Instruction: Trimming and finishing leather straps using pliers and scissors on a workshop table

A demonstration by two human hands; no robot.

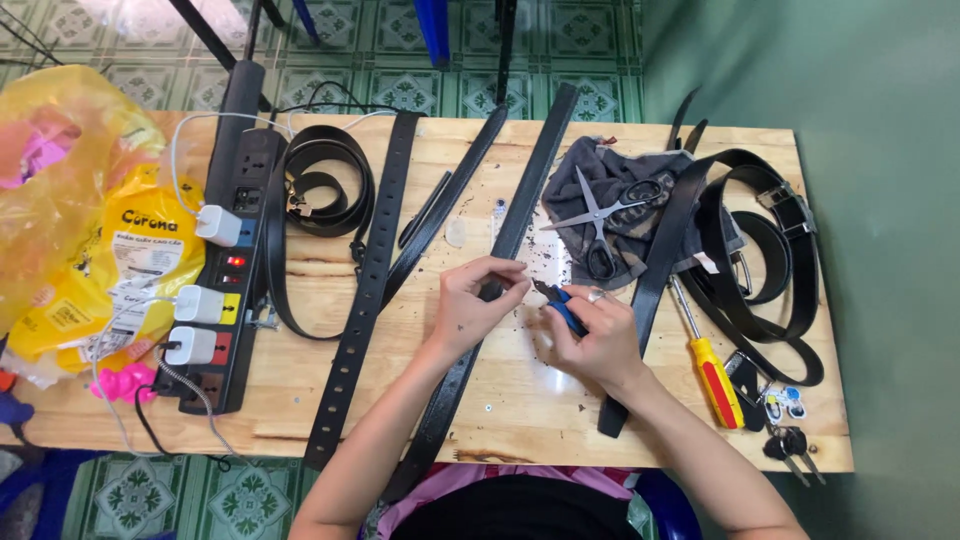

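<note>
Two hands work on a black belt at the middle of a wooden table.

The left hand (470, 305) pinches the edge of the long black belt (500, 260) between thumb and fingertips, holding it against the wooden table (520, 400). The right hand (595, 340) is curled tight around blue-handled pliers (560, 303), whose dark tip points at the belt just beside the left fingertips. The belt runs slantwise from the far edge of the table down to the near edge, passing under both hands. Small dark flecks lie around it. Scissors (598, 220) rest on a grey cloth (610, 200) behind the right hand, and a red and yellow screwdriver (708, 365) lies to its right. A punched belt (365, 290) lies left of the hands, near a black power strip (235, 270).
</note>
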